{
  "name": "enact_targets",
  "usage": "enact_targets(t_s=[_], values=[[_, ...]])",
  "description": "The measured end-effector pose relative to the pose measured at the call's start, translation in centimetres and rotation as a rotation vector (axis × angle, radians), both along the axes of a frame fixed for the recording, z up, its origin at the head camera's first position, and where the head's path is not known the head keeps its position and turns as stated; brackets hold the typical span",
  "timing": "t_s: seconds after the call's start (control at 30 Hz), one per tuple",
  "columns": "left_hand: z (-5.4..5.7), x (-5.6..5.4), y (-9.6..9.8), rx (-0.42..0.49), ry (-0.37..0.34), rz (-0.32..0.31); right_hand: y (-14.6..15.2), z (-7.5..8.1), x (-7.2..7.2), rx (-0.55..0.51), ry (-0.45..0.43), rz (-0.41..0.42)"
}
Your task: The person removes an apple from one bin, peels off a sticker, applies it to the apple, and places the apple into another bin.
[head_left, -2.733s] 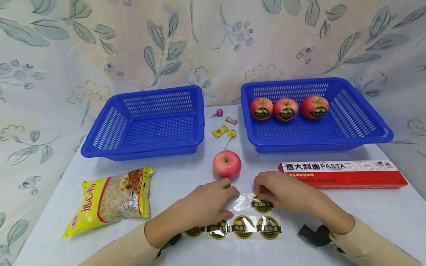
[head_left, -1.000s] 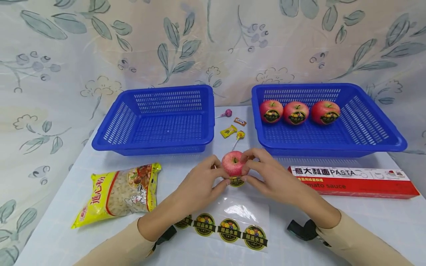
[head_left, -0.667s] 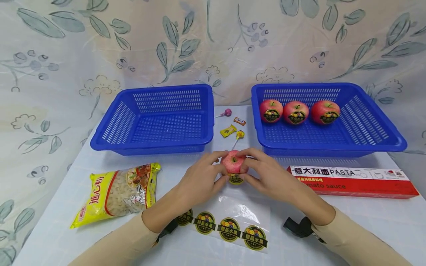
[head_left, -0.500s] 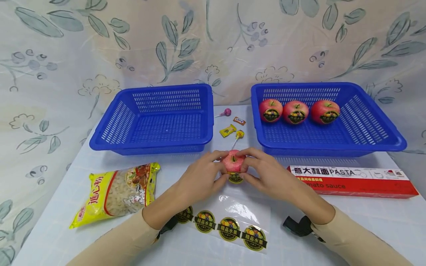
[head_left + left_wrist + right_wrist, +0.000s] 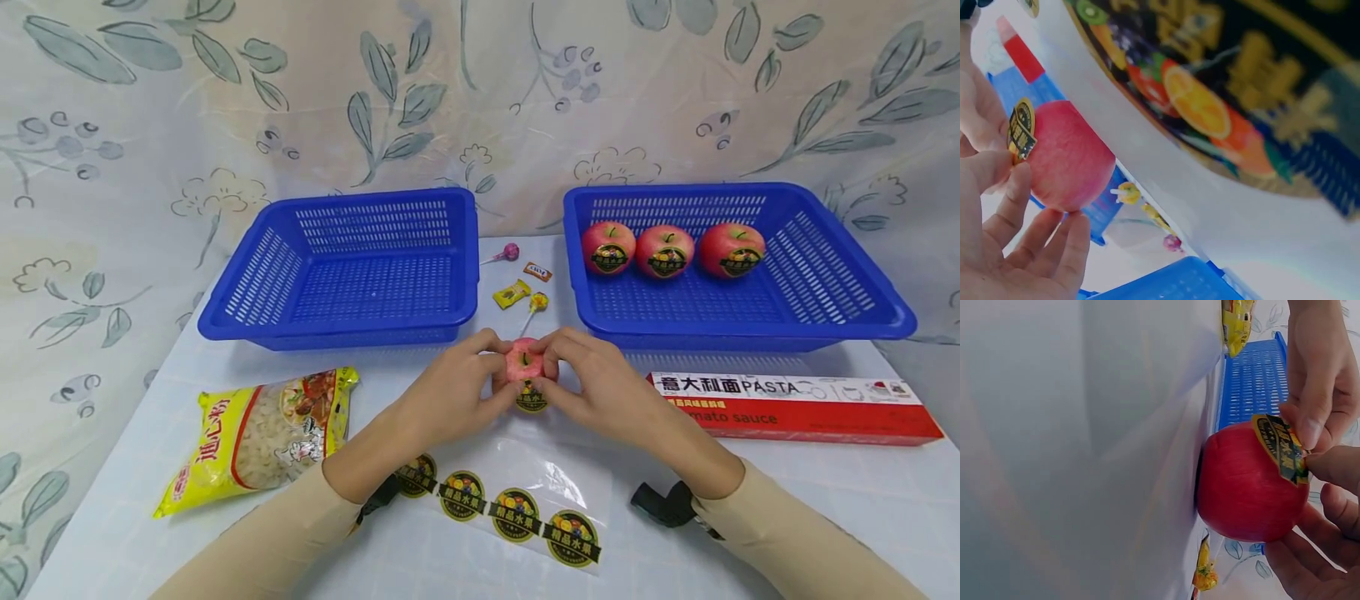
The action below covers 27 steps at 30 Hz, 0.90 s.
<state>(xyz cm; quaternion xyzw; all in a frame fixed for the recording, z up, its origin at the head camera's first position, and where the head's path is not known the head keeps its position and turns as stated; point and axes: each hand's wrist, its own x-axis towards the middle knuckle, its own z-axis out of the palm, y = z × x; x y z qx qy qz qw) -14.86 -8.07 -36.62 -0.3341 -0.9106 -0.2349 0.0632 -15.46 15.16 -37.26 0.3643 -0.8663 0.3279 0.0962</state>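
A red apple [image 5: 524,363] sits at the middle of the table, its stem upward, between the two hands. On its near side is a round black-and-gold sticker [image 5: 532,398]; in the right wrist view the sticker [image 5: 1280,449] lies along the apple's skin with one edge standing off. My left hand [image 5: 461,390] holds the apple from the left, thumb at the sticker. From the right, my right hand [image 5: 596,385] grips it with curled fingers, its thumb also at the sticker. Nearer me lies a clear sheet [image 5: 555,468] with a row of several like stickers.
Behind stand two blue baskets, an empty left one [image 5: 337,337] and a right one [image 5: 738,335] with three stickered apples [image 5: 665,250]. Lollipops and wrapped candies [image 5: 512,294] lie between them. A pasta bag [image 5: 258,437] is at left, a red-and-white pasta box [image 5: 795,408] at right.
Both hands have gone from the sticker sheet forward to the apple. One sticker has left the sheet and is now at the apple's near side. Lately the thumbs have shifted up over the sticker.
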Motion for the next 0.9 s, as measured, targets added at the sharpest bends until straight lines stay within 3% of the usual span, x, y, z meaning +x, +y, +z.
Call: enact_targets(t_s=[0.33, 0.6, 0.9], values=[[-0.2, -0.5, -0.2, 0.038, -0.014, -0.052, 0.5, -0.2, -0.6, -0.005, -0.019, 0.081], [-0.1, -0.7, 0.0, -0.037, -0.046, -0.035, 0.7, -0.5, -1.2, 0.052, -0.131, 0.107], [0.2, -0.9, 0.2, -0.122, -0.023, -0.047, 0.9, -0.3, -1.8, 0.137, -0.082, 0.156]])
